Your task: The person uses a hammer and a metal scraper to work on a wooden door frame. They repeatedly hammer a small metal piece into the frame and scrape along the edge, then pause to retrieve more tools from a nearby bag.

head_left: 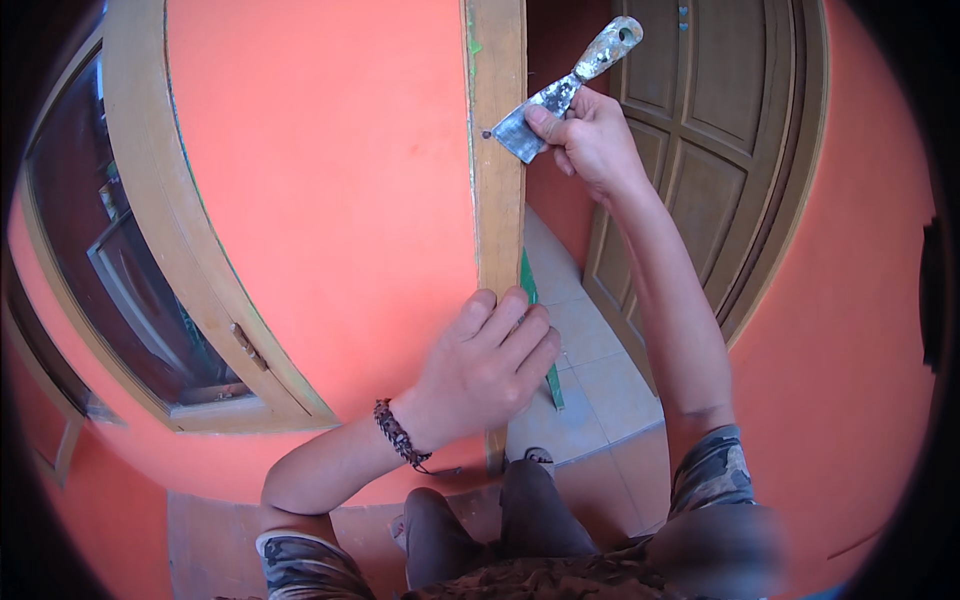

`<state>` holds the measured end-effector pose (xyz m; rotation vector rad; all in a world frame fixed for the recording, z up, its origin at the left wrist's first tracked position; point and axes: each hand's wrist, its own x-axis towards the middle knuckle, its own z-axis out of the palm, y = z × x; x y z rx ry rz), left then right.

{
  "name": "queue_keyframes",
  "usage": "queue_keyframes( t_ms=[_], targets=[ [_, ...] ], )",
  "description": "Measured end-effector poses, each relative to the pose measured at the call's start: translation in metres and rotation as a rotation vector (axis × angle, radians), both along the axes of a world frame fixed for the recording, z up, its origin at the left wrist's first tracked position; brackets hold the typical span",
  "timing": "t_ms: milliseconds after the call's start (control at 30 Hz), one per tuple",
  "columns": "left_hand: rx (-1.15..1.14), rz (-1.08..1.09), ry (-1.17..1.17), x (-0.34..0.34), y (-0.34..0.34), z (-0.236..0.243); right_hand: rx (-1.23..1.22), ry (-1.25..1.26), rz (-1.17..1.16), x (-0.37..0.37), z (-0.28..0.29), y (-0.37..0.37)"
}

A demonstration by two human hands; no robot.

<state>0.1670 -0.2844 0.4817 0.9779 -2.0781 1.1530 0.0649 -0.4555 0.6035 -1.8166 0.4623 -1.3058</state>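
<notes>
My right hand (595,145) grips a paint-spattered metal putty knife (606,48) by its blade, thumb on the flat face and handle pointing up and right. The blade's corner is beside a small dark mark (486,134) on a narrow wooden door frame (495,215). Lower on that frame, my left hand (480,370) is closed with bent fingers at the wood; what lies under the fingertips is hidden. A green strip (556,392) runs behind that hand along the frame's right side, down to the tiles.
A coral wall (310,180) surrounds a wood-framed window (115,260) at left. Right of the frame is an opening with a tiled floor (600,395), a brown panelled door (715,210) and another coral wall (840,400). My legs and one sandal show below.
</notes>
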Motion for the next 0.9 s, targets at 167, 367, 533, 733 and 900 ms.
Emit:
queue_keyframes(
  t_ms=[167,367,533,733,900],
  targets=[
    [0.070,-0.001,-0.024,-0.005,0.016,-0.010,-0.316,-0.073,-0.175,0.003,-0.004,0.010],
    [0.100,0.003,-0.008,-0.007,0.024,-0.011,-0.890,-0.246,-0.411,0.009,-0.030,0.036],
    [0.117,-0.013,0.041,-0.008,0.032,-0.017,-0.374,-0.139,-0.166,0.004,-0.012,0.013],
    [0.205,0.002,0.105,-0.004,0.046,-0.021,-0.098,-0.095,0.148,-0.003,-0.001,-0.007],
    [0.247,0.019,0.125,0.000,0.047,-0.022,-0.272,-0.124,-0.138,-0.001,-0.004,0.016]
  ],
)
